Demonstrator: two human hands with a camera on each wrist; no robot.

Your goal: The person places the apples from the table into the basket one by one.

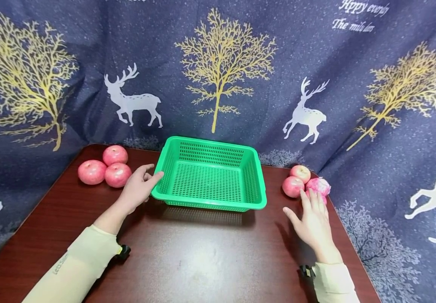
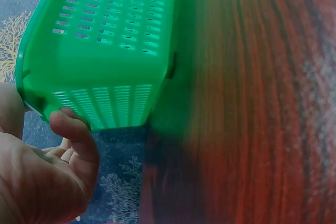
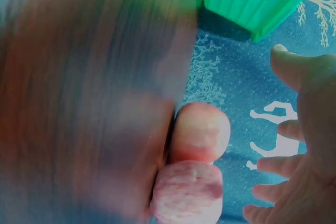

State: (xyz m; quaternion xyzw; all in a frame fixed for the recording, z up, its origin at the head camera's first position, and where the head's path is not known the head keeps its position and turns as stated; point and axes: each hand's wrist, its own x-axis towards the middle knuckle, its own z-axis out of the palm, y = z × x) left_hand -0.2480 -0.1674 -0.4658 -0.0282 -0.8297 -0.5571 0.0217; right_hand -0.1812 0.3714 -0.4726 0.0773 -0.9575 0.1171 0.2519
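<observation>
A green plastic basket (image 1: 210, 176) with slotted walls stands on the table. My left hand (image 1: 138, 187) holds its left rim, thumb over the edge and fingers bent against the outer wall, as the left wrist view of the basket (image 2: 115, 66) shows. My right hand (image 1: 314, 221), fingers spread and extended, hovers over the fruit at the table's right side. Two apples, one front (image 1: 292, 186) and one behind (image 1: 300, 173), sit there beside a streaked pink round fruit (image 1: 319, 185). Fingertips partly cover another pink fruit. In the right wrist view, the palm (image 3: 320, 145) holds nothing.
Three apples sit together on the left: one at the outside (image 1: 92, 172), one behind (image 1: 115, 155), one in front (image 1: 118, 175). A dark blue cloth (image 1: 240, 84) printed with trees and deer hangs behind the brown wooden table (image 1: 202, 252).
</observation>
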